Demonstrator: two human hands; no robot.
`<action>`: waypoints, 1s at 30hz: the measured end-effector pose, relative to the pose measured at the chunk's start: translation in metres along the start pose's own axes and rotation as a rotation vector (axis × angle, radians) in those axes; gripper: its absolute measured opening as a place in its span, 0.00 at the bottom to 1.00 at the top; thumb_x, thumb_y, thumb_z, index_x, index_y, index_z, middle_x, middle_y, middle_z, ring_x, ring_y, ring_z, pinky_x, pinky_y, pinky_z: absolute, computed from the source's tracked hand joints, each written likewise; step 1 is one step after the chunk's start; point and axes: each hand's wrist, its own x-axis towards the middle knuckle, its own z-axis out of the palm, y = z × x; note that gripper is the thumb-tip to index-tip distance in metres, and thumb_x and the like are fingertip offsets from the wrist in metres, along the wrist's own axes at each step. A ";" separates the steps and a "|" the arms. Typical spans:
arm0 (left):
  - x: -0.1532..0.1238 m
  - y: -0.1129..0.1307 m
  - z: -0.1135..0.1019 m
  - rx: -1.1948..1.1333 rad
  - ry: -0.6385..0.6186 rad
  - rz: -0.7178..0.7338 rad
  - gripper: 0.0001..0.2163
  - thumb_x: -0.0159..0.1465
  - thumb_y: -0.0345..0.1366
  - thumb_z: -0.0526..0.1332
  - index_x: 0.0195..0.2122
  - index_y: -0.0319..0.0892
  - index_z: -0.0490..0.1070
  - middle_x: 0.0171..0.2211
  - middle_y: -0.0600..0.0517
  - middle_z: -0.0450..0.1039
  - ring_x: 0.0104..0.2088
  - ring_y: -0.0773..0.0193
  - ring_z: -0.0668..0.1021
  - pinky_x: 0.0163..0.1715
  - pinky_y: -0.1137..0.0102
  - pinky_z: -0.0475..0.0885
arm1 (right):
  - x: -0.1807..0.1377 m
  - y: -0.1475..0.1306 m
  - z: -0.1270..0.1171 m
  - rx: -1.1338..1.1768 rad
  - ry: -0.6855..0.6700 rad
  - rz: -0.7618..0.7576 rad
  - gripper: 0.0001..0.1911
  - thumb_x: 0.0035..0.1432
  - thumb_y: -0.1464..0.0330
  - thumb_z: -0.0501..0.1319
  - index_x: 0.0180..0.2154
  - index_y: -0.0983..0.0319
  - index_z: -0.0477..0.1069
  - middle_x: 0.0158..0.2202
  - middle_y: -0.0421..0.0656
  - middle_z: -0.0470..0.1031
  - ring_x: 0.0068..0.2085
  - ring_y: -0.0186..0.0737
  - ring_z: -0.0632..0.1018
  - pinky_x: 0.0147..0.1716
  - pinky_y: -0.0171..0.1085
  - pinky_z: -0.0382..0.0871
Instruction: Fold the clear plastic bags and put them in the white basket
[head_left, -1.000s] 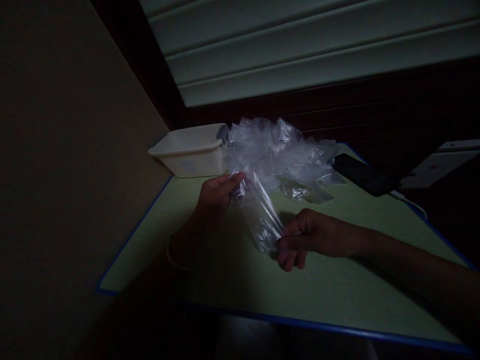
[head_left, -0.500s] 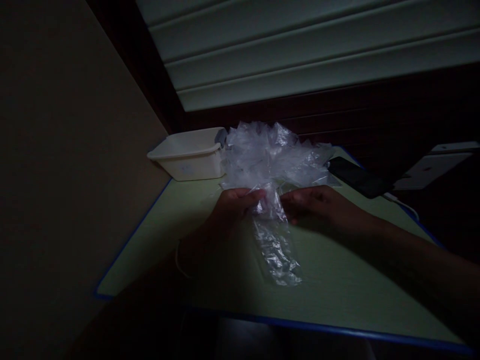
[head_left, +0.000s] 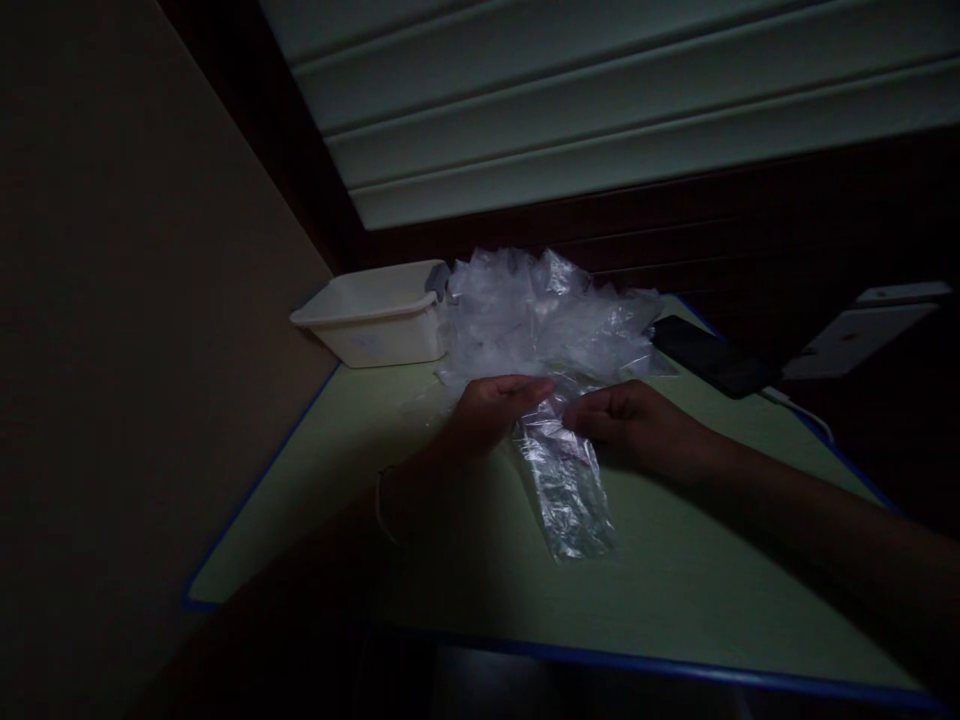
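A clear plastic bag [head_left: 568, 490] hangs down toward me over the table, crinkled and shiny. My left hand [head_left: 499, 405] pinches its upper left side, thumb on top. From the right, my right hand [head_left: 619, 420] grips the bag's upper right edge between thumb and fingers. Just behind both hands lies a heap of clear plastic bags [head_left: 525, 310]. Dim light hides whether anything is inside the held bag.
A white plastic bin [head_left: 390, 335] stands at the back left beside the heap. On the right lie a dark phone [head_left: 709, 355] and a white cable [head_left: 799, 408]. The pale green table [head_left: 675, 590] has a blue edge. White boxes [head_left: 862, 335] show beyond it.
My left hand has moved slightly right along the bag's top. My right hand has closed onto the bag's right edge, and the bag looks spread flatter.
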 end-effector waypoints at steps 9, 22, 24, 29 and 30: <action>-0.019 -0.003 -0.014 0.105 -0.135 -0.139 0.17 0.52 0.44 0.71 0.34 0.33 0.78 0.30 0.45 0.78 0.28 0.66 0.78 0.32 0.71 0.75 | 0.002 -0.005 -0.007 0.159 0.098 0.011 0.13 0.54 0.59 0.66 0.26 0.61 0.77 0.27 0.42 0.77 0.26 0.35 0.73 0.29 0.37 0.67; -0.018 -0.008 -0.009 0.098 0.006 -0.116 0.12 0.51 0.40 0.70 0.31 0.35 0.79 0.28 0.46 0.79 0.26 0.66 0.79 0.29 0.71 0.75 | 0.000 -0.007 -0.007 0.146 0.097 0.009 0.12 0.54 0.60 0.66 0.26 0.61 0.75 0.25 0.41 0.74 0.26 0.34 0.72 0.28 0.36 0.66; -0.017 -0.009 -0.011 0.105 0.033 -0.082 0.13 0.51 0.41 0.70 0.32 0.35 0.79 0.29 0.46 0.80 0.25 0.68 0.78 0.28 0.72 0.74 | 0.000 -0.007 -0.005 0.162 0.067 0.006 0.11 0.53 0.60 0.67 0.27 0.62 0.75 0.25 0.41 0.74 0.27 0.35 0.73 0.28 0.36 0.67; -0.016 -0.009 -0.013 0.135 0.068 -0.027 0.13 0.52 0.42 0.69 0.31 0.35 0.79 0.27 0.48 0.78 0.23 0.69 0.76 0.27 0.72 0.73 | -0.001 -0.006 -0.005 0.134 0.009 -0.006 0.12 0.55 0.60 0.66 0.31 0.63 0.75 0.26 0.41 0.73 0.26 0.32 0.70 0.27 0.35 0.64; -0.016 -0.009 -0.013 0.137 0.076 -0.022 0.13 0.52 0.41 0.69 0.31 0.35 0.79 0.26 0.48 0.78 0.23 0.69 0.76 0.27 0.73 0.73 | -0.001 -0.005 -0.005 0.131 0.008 -0.010 0.12 0.55 0.60 0.65 0.30 0.64 0.75 0.25 0.41 0.73 0.25 0.32 0.70 0.26 0.34 0.63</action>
